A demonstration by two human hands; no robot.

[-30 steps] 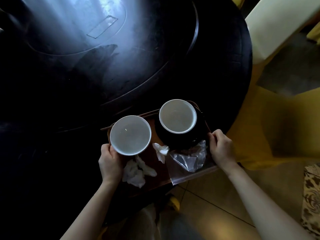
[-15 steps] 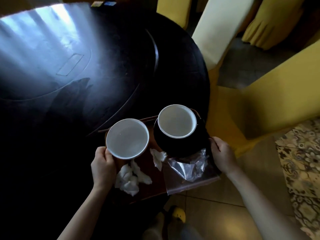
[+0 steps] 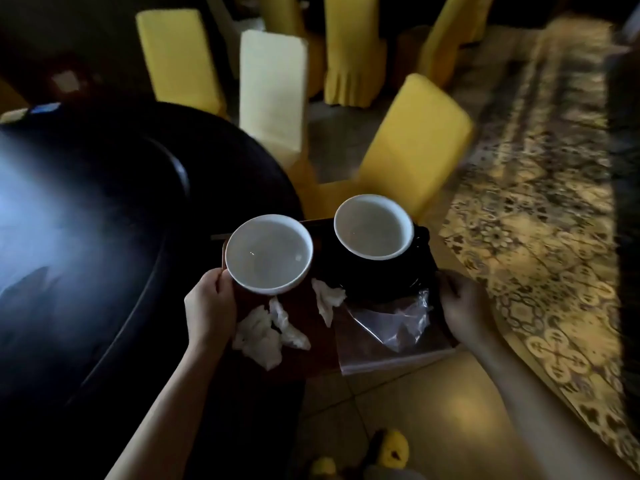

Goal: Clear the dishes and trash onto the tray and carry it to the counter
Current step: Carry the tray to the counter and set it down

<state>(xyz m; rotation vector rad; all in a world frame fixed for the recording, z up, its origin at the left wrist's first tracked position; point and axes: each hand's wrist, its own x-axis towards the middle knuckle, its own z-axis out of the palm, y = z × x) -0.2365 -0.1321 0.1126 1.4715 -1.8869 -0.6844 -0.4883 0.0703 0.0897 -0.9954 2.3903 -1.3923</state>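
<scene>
I hold a dark brown tray (image 3: 313, 344) in the air beside the round black table (image 3: 104, 209). My left hand (image 3: 209, 310) grips its left edge and my right hand (image 3: 462, 306) grips its right edge. On the tray stand two white bowls: one at the left (image 3: 268, 254), the other (image 3: 374, 227) resting on a black plate (image 3: 381, 282). Crumpled white tissues (image 3: 266, 330) lie at the tray's front, and a clear plastic bag (image 3: 391, 332) hangs over its front right corner.
Yellow-covered chairs (image 3: 412, 147) and one cream-covered chair (image 3: 272, 95) stand just beyond the tray. A patterned carpet (image 3: 540, 220) runs along the right over tiled floor (image 3: 408, 403). Yellow slippers (image 3: 391, 448) show at the bottom.
The tray has come off the table and swung right, away from its edge. My view has turned right and up, so the chairs and carpet now fill the far side.
</scene>
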